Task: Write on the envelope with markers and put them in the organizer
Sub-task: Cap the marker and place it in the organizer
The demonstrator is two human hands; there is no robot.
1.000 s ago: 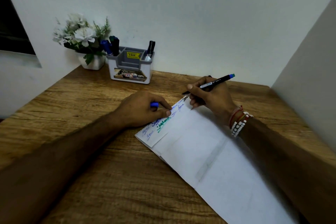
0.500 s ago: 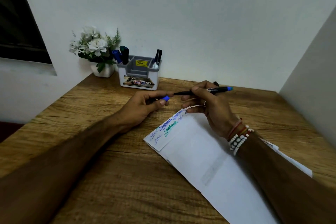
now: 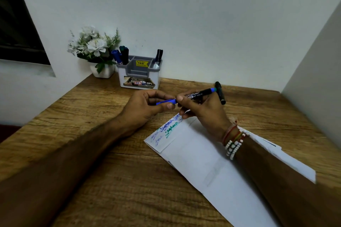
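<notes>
While the hands are busy up front, the organizer [image 3: 120, 77] sits at the back of the wooden table [image 3: 83, 120], right against the wall. It's a grey-and-white thing with several compartments. The left one holds a blue marker and a couple of dark markers [image 3: 122, 56] standing upright. The right one holds one black marker [image 3: 159, 55], and the middle section shows just a yellow price sticker. A small white pot of white flowers [image 3: 102, 70] stands just beside its left side.

The envelope [image 3: 203, 162] lies flat and slanted on the table, under the right wrist, with blue and green scribbles on its far end. That written end is just below both hands, and neither hand is touching the writing.

The left hand [image 3: 144, 108] pinches a blue cap [image 3: 166, 101] between thumb and curled fingers, cap pointing right. The right hand [image 3: 204, 114] grips a black marker with a blue tail [image 3: 199, 93], fingers curled round the barrel and thumb on top. The cap's open end meets the marker's front end right at the right thumb. Can't tell if the tip is actually inside the cap. Beaded bracelets [image 3: 233, 142] are on the right wrist.

One more loose black marker [image 3: 220, 93] lies on the table just behind the right hand.
</notes>
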